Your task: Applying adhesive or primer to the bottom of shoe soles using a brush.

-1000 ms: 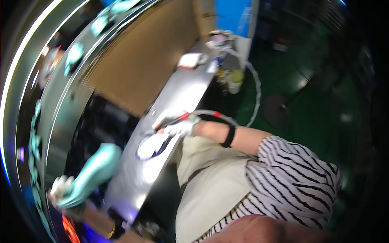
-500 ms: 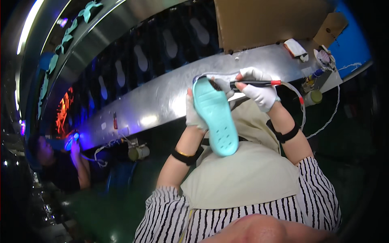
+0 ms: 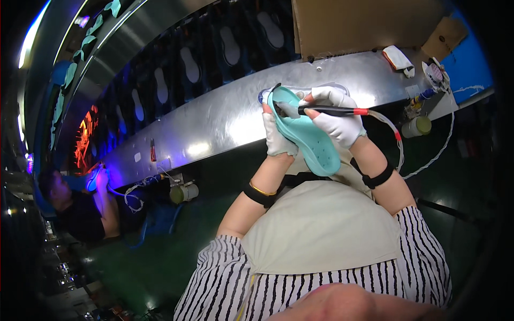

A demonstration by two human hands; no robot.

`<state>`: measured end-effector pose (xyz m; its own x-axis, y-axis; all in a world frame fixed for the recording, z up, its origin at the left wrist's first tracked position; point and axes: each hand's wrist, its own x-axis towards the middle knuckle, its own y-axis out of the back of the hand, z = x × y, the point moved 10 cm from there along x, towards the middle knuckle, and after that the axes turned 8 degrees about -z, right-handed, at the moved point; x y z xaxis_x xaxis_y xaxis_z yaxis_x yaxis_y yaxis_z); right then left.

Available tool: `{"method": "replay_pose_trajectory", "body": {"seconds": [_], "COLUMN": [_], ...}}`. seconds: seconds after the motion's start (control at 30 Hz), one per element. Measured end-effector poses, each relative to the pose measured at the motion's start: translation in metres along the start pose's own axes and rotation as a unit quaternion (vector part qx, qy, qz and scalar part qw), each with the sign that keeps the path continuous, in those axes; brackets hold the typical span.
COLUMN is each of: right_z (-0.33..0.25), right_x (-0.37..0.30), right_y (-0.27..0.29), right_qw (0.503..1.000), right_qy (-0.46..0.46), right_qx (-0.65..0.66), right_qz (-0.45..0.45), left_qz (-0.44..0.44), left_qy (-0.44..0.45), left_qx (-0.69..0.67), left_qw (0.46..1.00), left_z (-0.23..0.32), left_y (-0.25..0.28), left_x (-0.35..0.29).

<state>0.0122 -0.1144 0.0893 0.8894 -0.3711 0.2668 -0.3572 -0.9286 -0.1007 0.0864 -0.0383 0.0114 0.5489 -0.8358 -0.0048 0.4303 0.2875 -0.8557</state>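
A teal shoe sole (image 3: 308,132) is held in front of me, tilted, its far end up over the bench edge and its perforated end toward my apron. My left hand (image 3: 277,138), in a white glove with bare fingertips, grips its left side. In my gloved right hand (image 3: 340,123) is a brush (image 3: 342,112) with a black handle, a red band and thin tubes running from its back end. Its pale bristles lie within the hollow of the sole's far end. Behind the sole, a pale piece with a dark blue tip (image 3: 262,96) is partly hidden.
The metal bench (image 3: 214,120) curves across, with dark carriers holding grey soles (image 3: 230,45) beyond it. A cardboard box (image 3: 364,27), a white-and-red cloth (image 3: 398,60) and a green-lidded can (image 3: 416,127) are to the right. At left a co-worker (image 3: 80,214) handles a blue-lit piece.
The sole has moved away from me and to the right, tilting so its side wall shows. The brush's bristles now show inside its far end. My left hand moved along with it.
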Motion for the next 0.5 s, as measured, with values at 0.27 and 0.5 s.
{"method": "replay_pose_trajectory", "body": {"seconds": [0.27,0.5], "right_z": [-0.021,-0.01], "right_x": [-0.01,-0.025], "right_y": [-0.025,-0.022], "right_qw": [0.979,0.983], "right_qy": [0.078,0.071], "right_qx": [-0.175,-0.153], "right_qz": [-0.074,-0.074], "left_qz": [-0.003,-0.031], "left_qy": [0.037,0.106], "left_qx": [0.008,-0.039], "left_qw": [0.999,0.993], "left_z": [0.014,0.01], "left_y": [0.003,-0.001], "left_x": [0.002,0.0]}}
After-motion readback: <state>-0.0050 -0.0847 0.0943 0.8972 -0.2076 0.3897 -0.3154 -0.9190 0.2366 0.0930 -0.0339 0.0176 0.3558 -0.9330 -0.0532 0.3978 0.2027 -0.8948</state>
